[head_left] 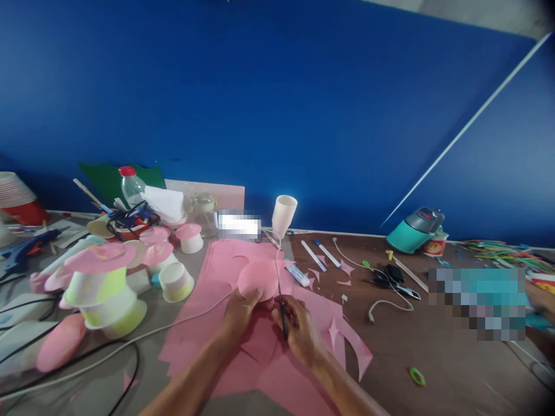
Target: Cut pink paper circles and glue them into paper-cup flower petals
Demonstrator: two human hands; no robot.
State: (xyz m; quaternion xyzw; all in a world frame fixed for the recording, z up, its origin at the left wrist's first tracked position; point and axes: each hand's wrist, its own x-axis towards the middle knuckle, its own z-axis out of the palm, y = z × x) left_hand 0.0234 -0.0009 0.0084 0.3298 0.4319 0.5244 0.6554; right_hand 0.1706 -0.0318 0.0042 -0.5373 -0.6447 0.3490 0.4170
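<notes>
Between thumb and fingers my left hand (240, 311) pinches the near edge of a round piece of pink paper (256, 278). My right hand (299, 326) is closed around a pair of dark-handled scissors (282, 315), whose blades point away from me along the right edge of the round piece. Beneath both hands lie pink paper sheets (203, 323) with curved cut-outs. Curved offcuts (358, 349) rest to the right of my right hand. The fingers of my right hand partly hide the scissor handles.
Paper cups with pink discs (102, 257) crowd the left side. A glass jar (203, 214) and white cups (284, 214) stand at the back. Markers (313, 255), a glue tube (297, 273), a white cable (390, 303) and a teal flask (410, 231) are on the right.
</notes>
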